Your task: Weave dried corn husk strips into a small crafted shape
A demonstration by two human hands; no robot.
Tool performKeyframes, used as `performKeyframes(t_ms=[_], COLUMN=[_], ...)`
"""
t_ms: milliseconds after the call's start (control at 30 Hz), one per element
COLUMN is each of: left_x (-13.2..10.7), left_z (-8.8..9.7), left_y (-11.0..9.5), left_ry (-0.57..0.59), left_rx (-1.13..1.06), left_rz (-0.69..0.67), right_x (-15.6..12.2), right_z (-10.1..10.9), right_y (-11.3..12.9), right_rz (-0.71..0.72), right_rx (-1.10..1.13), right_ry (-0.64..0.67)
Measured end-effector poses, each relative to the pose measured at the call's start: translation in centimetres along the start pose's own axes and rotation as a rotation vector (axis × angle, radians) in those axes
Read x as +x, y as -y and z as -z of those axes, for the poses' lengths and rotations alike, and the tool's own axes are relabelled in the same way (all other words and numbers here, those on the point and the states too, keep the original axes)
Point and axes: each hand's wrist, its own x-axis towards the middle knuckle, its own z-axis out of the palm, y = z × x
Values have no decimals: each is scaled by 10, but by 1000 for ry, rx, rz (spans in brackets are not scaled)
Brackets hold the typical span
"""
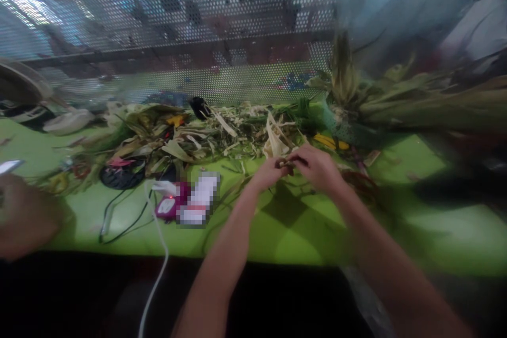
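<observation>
My left hand [267,173] and my right hand [317,168] meet over the green table [293,232], fingertips pinched together on a small dark piece [290,165] that the blur keeps me from naming. Thin strands trail from it down towards the table. Just beyond my hands lies a heap of dry leaf strips and husks [222,132].
A perforated metal screen [237,21] stands behind the table. A bundle of long leaves [415,100] lies at the right. A magenta device [170,206] with white and black cables sits at the left. Another person's hand [24,211] shows at the far left edge.
</observation>
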Motion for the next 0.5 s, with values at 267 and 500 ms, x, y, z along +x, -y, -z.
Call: performKeyframes(t_ms=[267, 500], left_x=[-1, 0], left_z=[1, 0], left_y=[-3, -1], left_ry=[-15, -31], left_rx=[74, 96], left_rz=[-15, -29], right_x=[0, 0], right_z=[-3, -8], right_y=[2, 0], right_rz=[-81, -141], right_rx=[118, 169], right_ry=[-32, -52])
